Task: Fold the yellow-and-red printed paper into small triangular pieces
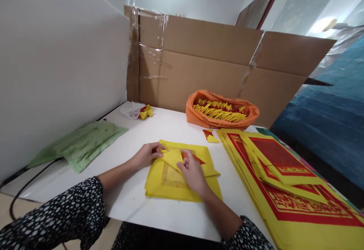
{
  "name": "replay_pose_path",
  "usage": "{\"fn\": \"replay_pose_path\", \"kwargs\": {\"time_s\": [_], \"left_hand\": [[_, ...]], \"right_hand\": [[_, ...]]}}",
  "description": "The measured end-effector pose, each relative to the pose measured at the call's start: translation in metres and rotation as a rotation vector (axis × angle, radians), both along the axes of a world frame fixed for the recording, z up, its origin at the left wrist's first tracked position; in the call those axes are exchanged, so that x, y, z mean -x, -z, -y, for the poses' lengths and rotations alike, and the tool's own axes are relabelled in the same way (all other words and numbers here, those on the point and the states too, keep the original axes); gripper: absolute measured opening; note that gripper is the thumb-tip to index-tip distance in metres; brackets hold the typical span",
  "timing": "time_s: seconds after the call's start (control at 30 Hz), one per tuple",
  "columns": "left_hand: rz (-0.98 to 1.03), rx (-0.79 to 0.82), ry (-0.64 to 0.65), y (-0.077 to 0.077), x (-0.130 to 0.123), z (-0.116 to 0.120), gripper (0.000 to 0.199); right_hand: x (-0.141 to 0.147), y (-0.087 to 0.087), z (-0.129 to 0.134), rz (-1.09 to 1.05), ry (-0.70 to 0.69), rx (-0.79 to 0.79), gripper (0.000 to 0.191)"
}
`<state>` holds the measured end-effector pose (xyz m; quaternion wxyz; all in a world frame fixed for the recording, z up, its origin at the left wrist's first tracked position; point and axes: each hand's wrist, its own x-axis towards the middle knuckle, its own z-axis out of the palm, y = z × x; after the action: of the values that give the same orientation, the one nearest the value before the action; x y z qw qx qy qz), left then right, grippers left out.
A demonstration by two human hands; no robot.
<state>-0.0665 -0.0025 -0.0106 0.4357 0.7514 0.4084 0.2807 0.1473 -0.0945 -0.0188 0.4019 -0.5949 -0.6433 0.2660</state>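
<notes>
A partly folded sheet of yellow paper (pixel 173 159) with a red printed patch lies between my two hands. My left hand (pixel 148 155) pinches its left corner between thumb and fingers. On its right side, the closed fingers of my right hand (pixel 193 171) grip the paper near the red patch. Underneath is a stack of square yellow paper sheets (pixel 182 191), the top one showing a faint printed square. Just beyond the stack lies a small folded red and yellow paper piece (pixel 211 136).
An orange bag (pixel 196 119) packed with folded yellow pieces stands at the back. Large red-printed yellow sheets (pixel 284 189) are piled on the right. A green cloth (pixel 85 143) lies left, near a clear plastic bag (pixel 131 110). Cardboard (pixel 199 64) walls off the back.
</notes>
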Motion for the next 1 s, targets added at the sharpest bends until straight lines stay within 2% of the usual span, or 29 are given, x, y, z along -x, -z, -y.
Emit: {"fn": "replay_pose_path", "kwargs": {"time_s": [0.1, 0.27, 0.57, 0.67, 0.73, 0.8, 0.9, 1.0], "left_hand": [[-0.089, -0.057, -0.019, 0.001, -0.006, -0.001, 0.019], [-0.276, -0.197, -0.058, 0.001, -0.016, 0.001, 0.018], [-0.350, -0.360, -0.019, 0.009, -0.018, 0.002, 0.019], [-0.376, -0.391, -0.009, 0.007, -0.019, 0.003, 0.021], [-0.442, -0.460, 0.006, 0.002, -0.021, 0.008, 0.019], [-0.534, -0.612, 0.042, -0.004, -0.023, 0.018, 0.014], [-0.673, -0.826, 0.165, -0.009, -0.025, 0.038, 0.020], [-0.764, -0.860, 0.210, -0.006, -0.024, 0.058, 0.025]], "right_hand": [[0.001, -0.002, 0.003, 0.137, -0.019, -0.007, 0.042], [0.005, -0.005, 0.007, 0.329, -0.008, 0.041, 0.033], [0.005, -0.008, 0.006, 0.365, 0.003, 0.082, 0.029], [0.005, -0.005, 0.005, 0.369, -0.006, 0.054, 0.030], [0.005, -0.001, 0.005, 0.393, -0.011, 0.019, 0.030], [0.007, 0.000, 0.005, 0.455, -0.014, 0.000, 0.029], [0.009, -0.004, 0.008, 0.614, -0.005, -0.047, 0.024], [0.006, -0.002, 0.020, 0.735, -0.061, -0.187, 0.026]]}}
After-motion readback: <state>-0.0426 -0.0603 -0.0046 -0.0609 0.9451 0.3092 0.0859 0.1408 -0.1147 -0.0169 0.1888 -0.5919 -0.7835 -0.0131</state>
